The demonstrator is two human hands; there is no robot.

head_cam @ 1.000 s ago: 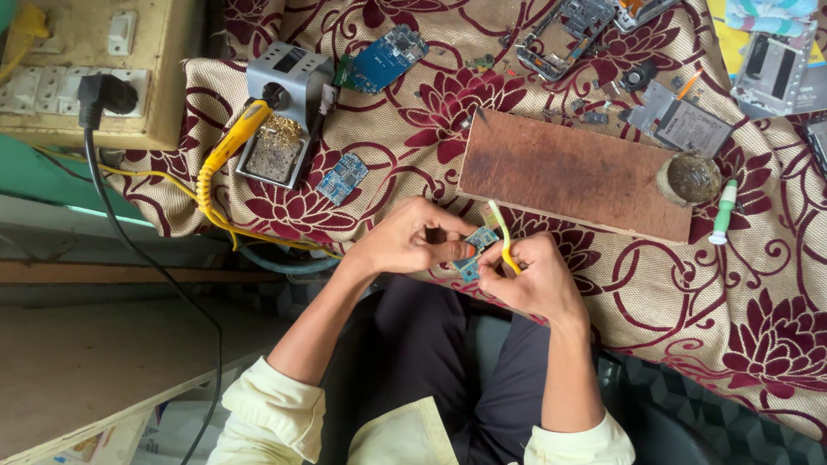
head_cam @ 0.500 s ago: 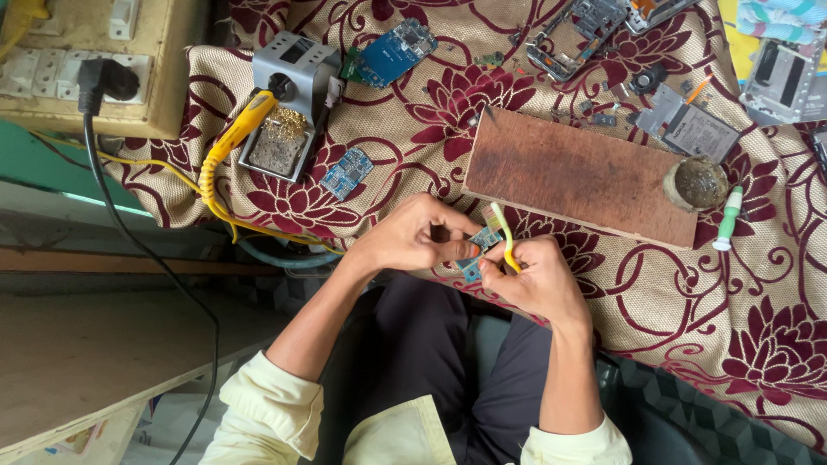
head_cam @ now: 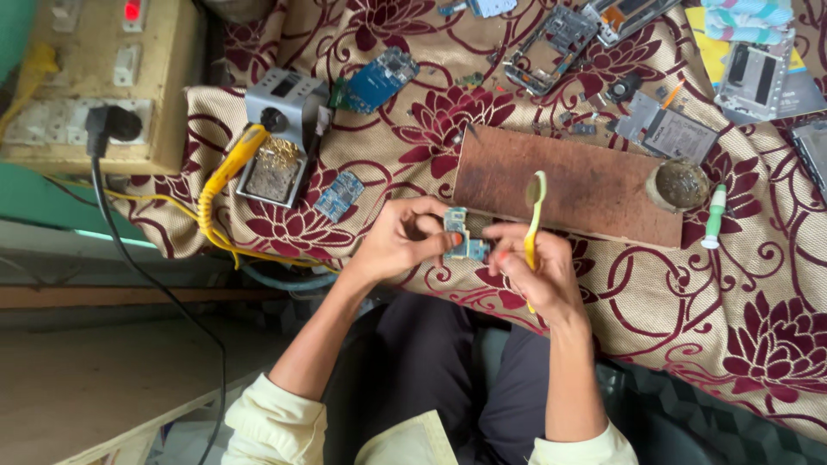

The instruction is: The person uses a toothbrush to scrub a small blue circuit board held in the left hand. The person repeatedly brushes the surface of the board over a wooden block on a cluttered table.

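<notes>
Both hands at the table edge – small circuit board held between them, brush in the right.

The left hand (head_cam: pixel 403 241) pinches a small blue circuit board (head_cam: pixel 463 235) between thumb and fingertips, just above the patterned cloth (head_cam: pixel 706 301) at the near edge of the table. The right hand (head_cam: pixel 538 275) meets the board from the other side; its fingers are curled around a yellow-green toothbrush (head_cam: pixel 533 215), whose head points up over the brown wooden board (head_cam: pixel 586 185). A second blue board (head_cam: pixel 338 195) lies on the cloth beside the grey soldering station (head_cam: pixel 280 129) – well apart from the hands. A white-and-green pen-like tool (head_cam: pixel 713 215) lies right of the wooden board.
</notes>
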